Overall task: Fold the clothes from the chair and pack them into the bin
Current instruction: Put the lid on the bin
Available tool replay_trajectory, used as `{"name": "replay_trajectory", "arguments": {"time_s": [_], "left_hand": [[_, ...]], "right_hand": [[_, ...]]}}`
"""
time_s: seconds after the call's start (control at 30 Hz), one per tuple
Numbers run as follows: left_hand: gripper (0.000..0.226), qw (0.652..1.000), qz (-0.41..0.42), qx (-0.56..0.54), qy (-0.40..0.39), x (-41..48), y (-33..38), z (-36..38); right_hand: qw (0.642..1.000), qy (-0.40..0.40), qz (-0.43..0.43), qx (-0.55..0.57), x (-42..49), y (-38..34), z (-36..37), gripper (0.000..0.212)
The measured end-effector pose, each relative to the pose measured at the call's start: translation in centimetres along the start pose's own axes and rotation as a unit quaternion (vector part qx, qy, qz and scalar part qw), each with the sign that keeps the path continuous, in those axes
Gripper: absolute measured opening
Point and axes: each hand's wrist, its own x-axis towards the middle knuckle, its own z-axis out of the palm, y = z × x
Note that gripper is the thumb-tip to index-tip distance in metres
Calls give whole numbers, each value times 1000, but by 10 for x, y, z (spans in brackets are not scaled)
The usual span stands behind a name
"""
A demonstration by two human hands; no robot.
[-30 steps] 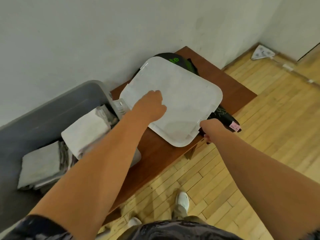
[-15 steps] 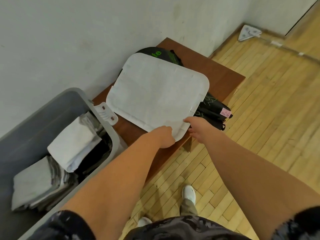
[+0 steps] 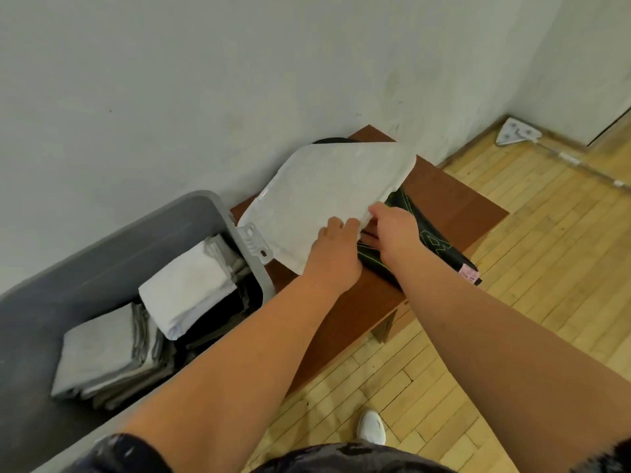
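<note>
The black garment (image 3: 433, 245) lies on the brown bench (image 3: 454, 199), partly under the tilted white lid (image 3: 327, 192). My left hand (image 3: 336, 249) and right hand (image 3: 396, 230) both grip the lid's near edge. The grey bin (image 3: 102, 268), with folded clothes (image 3: 187, 288) inside, stands just beside the bench's left end.

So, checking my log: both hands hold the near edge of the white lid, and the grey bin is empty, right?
Not empty: the head view shows folded clothes inside the grey bin. The left hand and right hand do hold the near edge of the white lid.
</note>
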Motion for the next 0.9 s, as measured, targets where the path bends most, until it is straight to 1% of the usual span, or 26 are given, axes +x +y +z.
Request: {"name": "replay_trajectory", "arguments": {"time_s": [0.03, 0.07, 0.13, 0.2, 0.27, 0.3, 0.33, 0.4, 0.43, 0.5, 0.57, 0.63, 0.73, 0.77, 0.8, 0.9], "left_hand": [[64, 999, 1, -11, 33, 2, 3, -11], [70, 998, -4, -24, 56, 5, 7, -25], [75, 994, -21, -52, 98, 11, 14, -57], [63, 982, -27, -100, 161, 11, 18, -94], [50, 954, -48, -208, 212, 5, 14, -134], [49, 940, -65, -246, 228, 1, 9, -152], [48, 929, -85, -265, 243, -3, 0, -170], [50, 905, -131, -297, 276, -14, -24, -200], [49, 887, -152, -322, 294, -23, -39, -213], [48, 837, -180, -393, 334, -47, -69, -234], [46, 766, -209, -489, 362, -79, -102, -248], [46, 701, -240, -551, 384, -117, -136, -254], [57, 617, -271, -610, 417, -183, -189, -256], [59, 594, -280, -625, 422, -207, -205, -254], [59, 579, -288, -636, 420, -231, -219, -250], [56, 544, -302, -670, 405, -294, -255, -229]], "right_hand": [[999, 20, -42, -22, -8, -19, 7, 27], [995, 28, -86, -35, -15, -36, 15, 24], [987, 18, -159, -32, -31, -65, 32, 24], [983, -27, -181, 0, -44, -88, 50, 19], [979, -110, -164, 52, -52, -104, 71, 12], [976, -143, -150, 65, -57, -110, 82, 15], [974, -163, -145, 53, -59, -113, 93, 20], [970, -183, -161, -19, -66, -113, 111, 25], [965, -189, -174, -58, -68, -110, 119, 26], [947, -204, -206, -139, -78, -103, 135, 25], [907, -219, -270, -240, -94, -96, 150, 27], [856, -236, -342, -308, -109, -86, 168, 29], [765, -263, -452, -376, -133, -66, 193, 33], [735, -272, -473, -403, -142, -57, 204, 35], [709, -286, -484, -426, -153, -47, 214, 36], [647, -346, -476, -485, -191, -15, 239, 42]]}}
